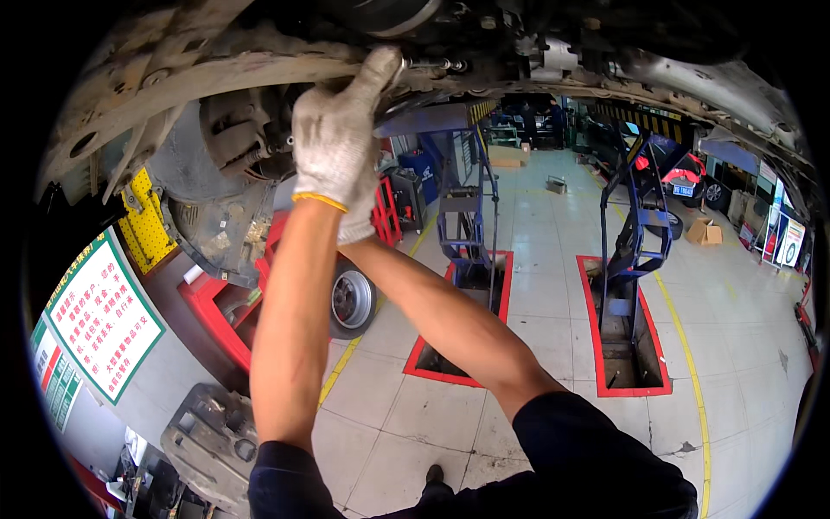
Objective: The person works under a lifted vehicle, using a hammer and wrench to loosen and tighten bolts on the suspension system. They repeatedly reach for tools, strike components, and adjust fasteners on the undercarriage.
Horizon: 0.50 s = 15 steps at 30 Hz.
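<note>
Overhead is the car's grimy underside (190,73). My left hand (337,138), in a whitish knit glove with a yellow cuff, is raised against it and closed at the head of a metal socket tool (432,64), whose shaft extends rightward among the undercarriage parts. Directly behind it, my right hand (361,212) is also gloved; only part of that glove shows, and its fingers and whatever they hold are hidden. Left of both hands hangs a dark wheel-side assembly with a metal arm (233,130).
Two blue lift frames (462,233) (648,225) rise from red-edged floor pits. A wheel (350,298) lies beside a red rack (216,311) at left. Cardboard boxes (704,231), a red car (687,169) and a distant person (529,121) are farther back. A metal cover (203,445) leans lower left.
</note>
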Each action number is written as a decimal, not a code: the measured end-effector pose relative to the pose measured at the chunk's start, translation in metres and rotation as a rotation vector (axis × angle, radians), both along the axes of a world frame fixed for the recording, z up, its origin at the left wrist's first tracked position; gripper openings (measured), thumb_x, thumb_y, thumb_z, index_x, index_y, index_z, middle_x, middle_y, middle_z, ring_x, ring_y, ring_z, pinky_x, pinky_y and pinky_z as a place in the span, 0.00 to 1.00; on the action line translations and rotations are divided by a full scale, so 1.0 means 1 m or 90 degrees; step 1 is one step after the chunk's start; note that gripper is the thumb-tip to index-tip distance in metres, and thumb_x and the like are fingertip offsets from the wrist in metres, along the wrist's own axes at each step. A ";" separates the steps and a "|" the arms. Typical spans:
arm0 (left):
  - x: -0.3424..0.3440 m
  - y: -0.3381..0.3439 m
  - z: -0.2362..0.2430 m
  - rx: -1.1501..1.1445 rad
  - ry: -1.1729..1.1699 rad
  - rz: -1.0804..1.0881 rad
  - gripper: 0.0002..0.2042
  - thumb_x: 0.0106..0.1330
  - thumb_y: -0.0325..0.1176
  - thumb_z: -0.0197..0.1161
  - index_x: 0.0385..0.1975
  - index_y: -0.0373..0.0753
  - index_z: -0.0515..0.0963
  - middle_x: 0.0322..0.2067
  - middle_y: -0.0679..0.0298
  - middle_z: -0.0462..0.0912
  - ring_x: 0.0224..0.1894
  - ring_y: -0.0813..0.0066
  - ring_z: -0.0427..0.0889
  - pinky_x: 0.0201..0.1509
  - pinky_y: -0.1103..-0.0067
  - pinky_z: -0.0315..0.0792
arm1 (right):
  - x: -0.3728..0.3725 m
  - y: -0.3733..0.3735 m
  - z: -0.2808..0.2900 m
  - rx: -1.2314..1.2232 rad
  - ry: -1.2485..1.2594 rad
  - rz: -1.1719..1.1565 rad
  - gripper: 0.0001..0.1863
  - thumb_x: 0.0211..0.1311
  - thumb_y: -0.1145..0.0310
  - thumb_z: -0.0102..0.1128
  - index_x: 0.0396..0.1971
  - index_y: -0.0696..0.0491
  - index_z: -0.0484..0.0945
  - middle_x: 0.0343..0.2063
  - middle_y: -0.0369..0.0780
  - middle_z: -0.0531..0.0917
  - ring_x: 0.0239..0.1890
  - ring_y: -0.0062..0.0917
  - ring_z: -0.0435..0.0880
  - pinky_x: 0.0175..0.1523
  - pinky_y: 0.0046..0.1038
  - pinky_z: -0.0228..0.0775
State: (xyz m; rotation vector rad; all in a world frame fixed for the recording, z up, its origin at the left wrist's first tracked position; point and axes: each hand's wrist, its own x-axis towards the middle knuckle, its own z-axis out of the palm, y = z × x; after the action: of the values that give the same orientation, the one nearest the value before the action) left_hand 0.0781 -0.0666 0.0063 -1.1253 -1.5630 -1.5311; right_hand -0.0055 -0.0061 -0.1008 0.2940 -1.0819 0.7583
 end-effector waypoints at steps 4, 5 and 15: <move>-0.006 -0.025 -0.015 -0.008 -0.076 0.037 0.32 0.63 0.60 0.73 0.41 0.27 0.86 0.34 0.55 0.88 0.36 0.67 0.81 0.49 0.72 0.75 | 0.082 0.010 0.002 0.063 -0.572 0.152 0.25 0.75 0.61 0.57 0.64 0.60 0.68 0.48 0.57 0.84 0.50 0.49 0.85 0.57 0.43 0.75; -0.027 -0.020 -0.016 0.051 -0.081 -0.048 0.30 0.64 0.58 0.73 0.40 0.28 0.86 0.32 0.58 0.87 0.35 0.72 0.81 0.45 0.74 0.76 | 0.121 0.035 0.006 0.170 -0.548 0.016 0.24 0.74 0.57 0.58 0.58 0.61 0.73 0.42 0.54 0.86 0.44 0.44 0.87 0.51 0.39 0.78; -0.002 -0.003 0.005 0.032 -0.082 -0.146 0.27 0.64 0.54 0.74 0.43 0.29 0.87 0.39 0.55 0.89 0.43 0.68 0.84 0.52 0.73 0.74 | 0.022 0.001 0.003 -0.001 -0.046 0.126 0.14 0.74 0.64 0.58 0.49 0.60 0.77 0.33 0.45 0.85 0.36 0.28 0.86 0.44 0.34 0.81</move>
State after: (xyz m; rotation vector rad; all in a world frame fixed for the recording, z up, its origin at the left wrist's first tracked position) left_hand 0.0763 -0.0694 0.0118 -1.2326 -1.5098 -1.8158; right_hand 0.0168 -0.0056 -0.0974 0.3790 -1.1314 0.9513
